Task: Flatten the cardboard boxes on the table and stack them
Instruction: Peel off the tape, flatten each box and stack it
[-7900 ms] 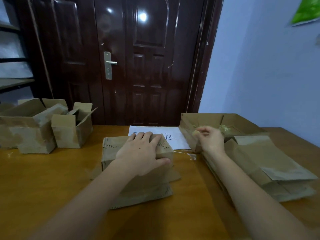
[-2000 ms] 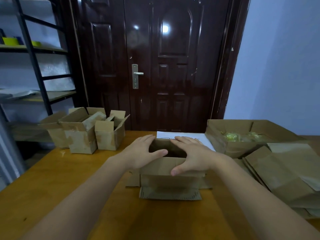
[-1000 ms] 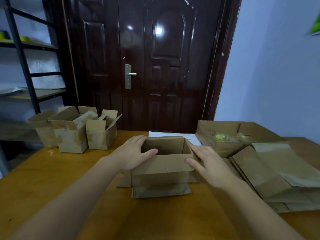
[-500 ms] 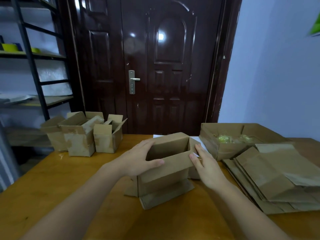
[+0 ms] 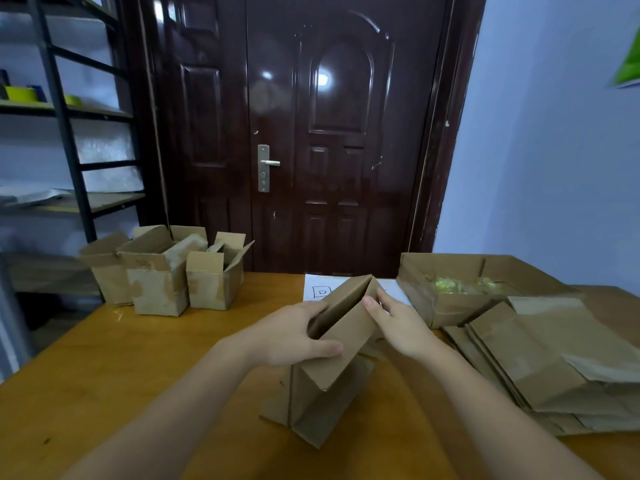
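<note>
Two hands on one box: we hold the half-collapsed box (image 5: 337, 344) at the middle of the table (image 5: 104, 375), its lower flaps seemingly touching the wood. The left hand (image 5: 294, 336) curls over the near-left wall, thumb lying along the front face, fingers reaching inside the opening. The right hand (image 5: 401, 325) pinches the far-right corner between thumb and fingertips. The opening has narrowed to a slit whose long axis runs from near-left to far-right, so the two broad walls lie almost face to face between our hands. We judge the next move turns on this: press the walls together across the slit, then lay the piece down. The flattened stack (image 5: 540, 362) lies to the right, nearer the right hand. Three upright boxes (image 5: 166, 271) wait at far left.
</note>
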Demonstrator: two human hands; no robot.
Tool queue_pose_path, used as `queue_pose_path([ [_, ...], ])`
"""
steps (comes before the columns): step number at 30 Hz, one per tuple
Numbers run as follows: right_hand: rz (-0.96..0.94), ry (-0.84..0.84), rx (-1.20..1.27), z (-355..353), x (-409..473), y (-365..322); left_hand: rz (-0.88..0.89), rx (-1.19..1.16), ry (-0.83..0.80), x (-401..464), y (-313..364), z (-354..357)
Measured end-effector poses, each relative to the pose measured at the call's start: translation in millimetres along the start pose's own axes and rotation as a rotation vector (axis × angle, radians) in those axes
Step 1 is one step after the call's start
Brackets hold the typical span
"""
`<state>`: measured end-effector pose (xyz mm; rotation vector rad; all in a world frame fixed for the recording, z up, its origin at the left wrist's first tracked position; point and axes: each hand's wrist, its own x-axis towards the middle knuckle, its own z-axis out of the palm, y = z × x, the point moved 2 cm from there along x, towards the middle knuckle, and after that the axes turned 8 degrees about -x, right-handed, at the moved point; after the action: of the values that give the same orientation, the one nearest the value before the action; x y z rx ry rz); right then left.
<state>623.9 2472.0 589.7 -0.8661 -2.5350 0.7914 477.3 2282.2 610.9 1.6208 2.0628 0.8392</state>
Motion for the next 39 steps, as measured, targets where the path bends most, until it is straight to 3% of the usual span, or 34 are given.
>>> queue_pose_path([
  [11, 0.096, 0.017, -0.033, -5, 4, 8, 0.187, 0.307, -0.080, -1, 54, 70],
  [14, 0.101, 0.023, 0.045, -3, -1, 16, 0.184, 0.229, -0.075, 2, 55, 74],
  [17, 0.113, 0.024, 0.136, -4, -3, 24, 0.191, -0.085, -0.013, 5, 50, 68],
  [20, 0.122, 0.026, 0.148, -3, -3, 29, 0.132, -0.259, 0.178, 13, 33, 57],
  [22, 0.128, 0.028, 0.187, -2, -4, 32, 0.045, -0.157, 0.235, 24, 10, 56],
  [25, 0.126, 0.026, 0.206, -1, -4, 37, -0.142, 0.092, 0.206, 36, -27, 65],
  [28, 0.121, 0.030, 0.212, -2, -3, 40, -0.251, 0.064, 0.141, 41, -47, 78],
  [31, 0.123, 0.030, 0.193, -5, -2, 43, -0.246, -0.039, 0.157, 45, -51, 84],
  [39, 0.093, 0.102, 0.324, -36, -2, 36, -0.124, 0.033, 0.297, 45, -34, 56],
])
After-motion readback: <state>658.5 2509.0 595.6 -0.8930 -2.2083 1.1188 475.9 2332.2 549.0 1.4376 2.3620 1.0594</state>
